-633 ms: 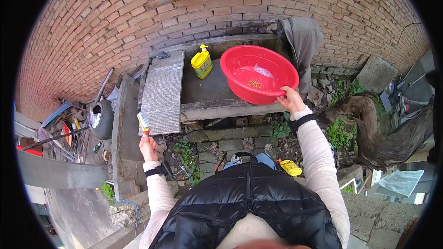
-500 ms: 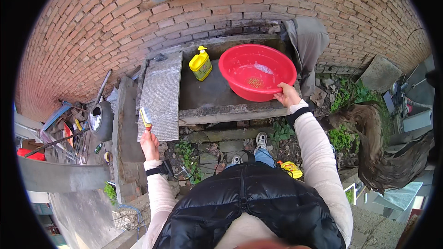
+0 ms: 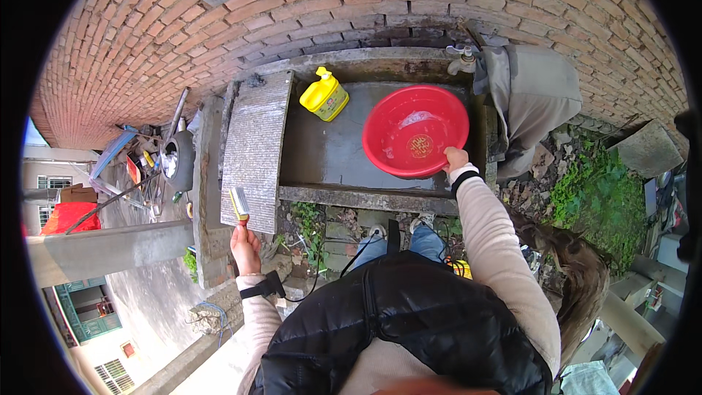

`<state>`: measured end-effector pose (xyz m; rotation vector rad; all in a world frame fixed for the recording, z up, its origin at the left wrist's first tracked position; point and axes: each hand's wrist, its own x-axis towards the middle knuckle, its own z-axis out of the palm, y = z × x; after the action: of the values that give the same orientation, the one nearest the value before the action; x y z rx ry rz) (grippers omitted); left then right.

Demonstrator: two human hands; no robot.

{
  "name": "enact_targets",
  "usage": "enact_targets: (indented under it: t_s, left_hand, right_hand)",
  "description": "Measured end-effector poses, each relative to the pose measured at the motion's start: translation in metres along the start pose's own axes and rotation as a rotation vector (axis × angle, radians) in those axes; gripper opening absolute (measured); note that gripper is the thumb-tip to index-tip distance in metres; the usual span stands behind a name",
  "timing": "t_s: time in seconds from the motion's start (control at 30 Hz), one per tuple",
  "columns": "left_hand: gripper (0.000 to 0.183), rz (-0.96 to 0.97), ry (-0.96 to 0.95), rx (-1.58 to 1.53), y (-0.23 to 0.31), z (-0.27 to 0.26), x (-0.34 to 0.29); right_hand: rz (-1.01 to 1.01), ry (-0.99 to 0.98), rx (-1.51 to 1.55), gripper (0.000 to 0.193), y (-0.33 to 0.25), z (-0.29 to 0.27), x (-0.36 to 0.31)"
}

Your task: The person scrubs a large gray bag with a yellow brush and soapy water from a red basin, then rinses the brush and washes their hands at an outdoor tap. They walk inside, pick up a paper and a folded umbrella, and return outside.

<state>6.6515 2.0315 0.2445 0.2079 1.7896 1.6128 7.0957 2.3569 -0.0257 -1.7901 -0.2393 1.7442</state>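
My right hand (image 3: 457,160) grips the near right rim of a red plastic basin (image 3: 380,150). Some suds and a gold pattern show on the basin's bottom. The basin is inside a concrete trough sink (image 3: 322,157), toward its right end. In my left hand (image 3: 246,250) is a brush (image 3: 239,205) with a red handle, held head up at the near edge of a ridged grey washboard slab (image 3: 252,132). A yellow pump bottle (image 3: 325,96) stands in the sink, between the slab and the basin.
A tap (image 3: 461,61) juts out at the sink's back right corner, beside grey cloth (image 3: 537,91) draped over the end wall. Behind runs a brick wall (image 3: 351,11). A twisted tree stump (image 3: 578,263) lies at the right, and a low concrete wall (image 3: 110,252) at the left.
The basin looks smaller and lower within the sink, no longer overlapping its front edge. My head view has shifted, and the tap now shows. Both hands keep their hold.
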Motion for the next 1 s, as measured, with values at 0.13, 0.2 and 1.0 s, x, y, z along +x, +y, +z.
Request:
enact_targets:
  t_s: [0.13,0.2,1.0]
  left_hand:
    - [0.020,-0.036,-0.023,0.004,-0.004,0.024,0.007]
    - [0.020,-0.038,-0.062,0.012,-0.005,0.037,0.020]
    - [0.023,-0.320,-0.670,0.204,-0.025,0.235,0.117]
  right_hand:
    - [-0.289,0.250,-0.654,0.036,0.000,-0.007,0.016]
    - [-0.432,0.457,-0.951,0.038,-0.008,-0.006,-0.004]
    - [-0.208,-0.698,0.841,0.023,-0.214,0.106,-0.215]
